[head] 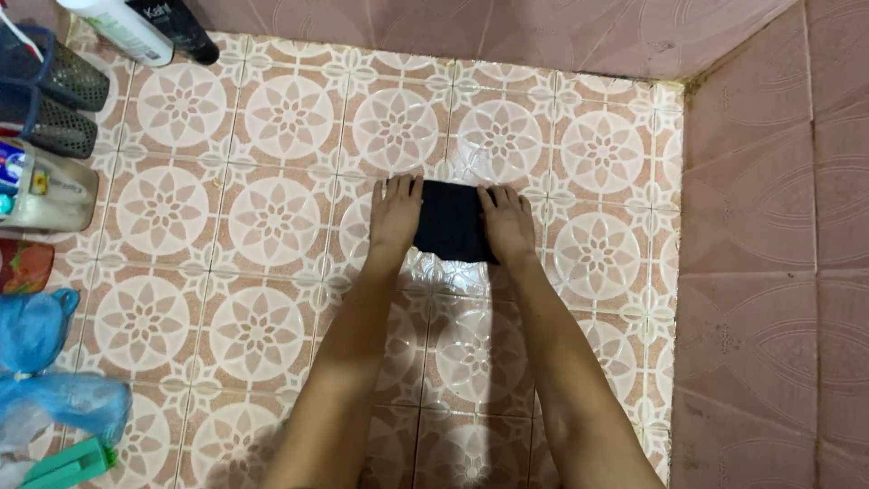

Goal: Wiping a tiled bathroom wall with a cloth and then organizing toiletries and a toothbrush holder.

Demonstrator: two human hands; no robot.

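Dark folded cloth [451, 220]: on patterned floor tiles [272, 217], pressed flat; left hand [396, 215] at nine o'clock, right hand [507, 222] at three, fingers extended, gripping nothing.

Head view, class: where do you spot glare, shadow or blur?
Head view: glare sheens the wet floor tiles below the dark cloth; soft shadow beneath both forearms; left hand and right hand look sharp, no obvious blur.

The floor [272, 118] is glossy ceramic tile, pink-beige with white flower medallions, catching soft reflections toward its near edge. Beyond the floor and to its right rise pink embossed wall tiles [769, 226], meeting in a corner with dark grime [692, 86] along the joint just above the floor's far right end.
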